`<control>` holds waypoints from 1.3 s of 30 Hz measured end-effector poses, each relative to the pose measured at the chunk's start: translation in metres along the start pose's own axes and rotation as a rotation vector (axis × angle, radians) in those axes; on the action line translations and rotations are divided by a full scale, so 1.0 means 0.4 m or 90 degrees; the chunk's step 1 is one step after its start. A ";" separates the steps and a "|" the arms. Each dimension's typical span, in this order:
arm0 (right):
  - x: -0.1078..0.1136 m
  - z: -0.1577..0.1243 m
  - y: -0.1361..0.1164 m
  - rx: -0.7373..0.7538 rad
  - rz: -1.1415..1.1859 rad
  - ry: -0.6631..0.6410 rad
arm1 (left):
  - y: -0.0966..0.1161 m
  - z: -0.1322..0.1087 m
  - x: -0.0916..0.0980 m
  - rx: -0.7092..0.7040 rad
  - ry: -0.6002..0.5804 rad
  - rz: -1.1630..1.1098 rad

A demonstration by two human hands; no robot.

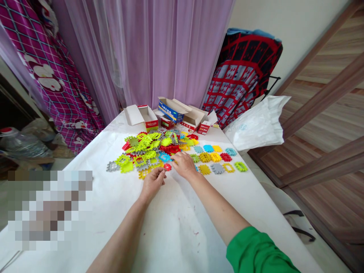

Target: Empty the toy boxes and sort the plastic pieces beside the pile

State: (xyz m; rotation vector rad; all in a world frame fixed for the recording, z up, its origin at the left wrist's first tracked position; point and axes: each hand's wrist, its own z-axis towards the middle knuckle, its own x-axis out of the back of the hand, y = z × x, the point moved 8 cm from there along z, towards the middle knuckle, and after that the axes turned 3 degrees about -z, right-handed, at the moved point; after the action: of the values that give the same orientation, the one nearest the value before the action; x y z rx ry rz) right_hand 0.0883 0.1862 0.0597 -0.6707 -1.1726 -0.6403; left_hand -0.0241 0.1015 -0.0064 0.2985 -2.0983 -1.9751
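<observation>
white table [176, 235] — left hand [153, 183], right hand [184, 164] by toothed pieces [145, 143] — each grip half-hidden, unclear.

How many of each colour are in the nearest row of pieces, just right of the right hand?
Blue piece, partly hidden: 1
Yellow pieces: 2
Grey piece: 1
Green piece: 1
Total: 5

Boxes [171, 110] behind heaped pieces [147, 143]
</observation>
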 end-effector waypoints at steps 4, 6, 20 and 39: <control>0.014 -0.035 0.054 -0.091 0.250 0.027 | 0.002 0.003 0.018 -0.026 0.053 -0.008; 0.000 -0.049 0.064 -0.108 0.388 -0.005 | 0.005 0.003 0.022 -0.035 0.067 -0.012; -0.044 -0.094 0.048 -0.130 0.533 -0.051 | 0.014 -0.002 0.010 0.023 0.007 -0.089; 0.013 -0.172 -0.014 0.052 0.127 -0.127 | 0.006 -0.005 -0.036 -0.017 -0.078 -0.038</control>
State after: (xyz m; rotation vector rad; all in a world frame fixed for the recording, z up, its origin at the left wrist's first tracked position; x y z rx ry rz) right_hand 0.1269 0.1299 0.0485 -0.7842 -1.2898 -0.3619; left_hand -0.0098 0.1040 -0.0045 0.2439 -2.1589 -2.1035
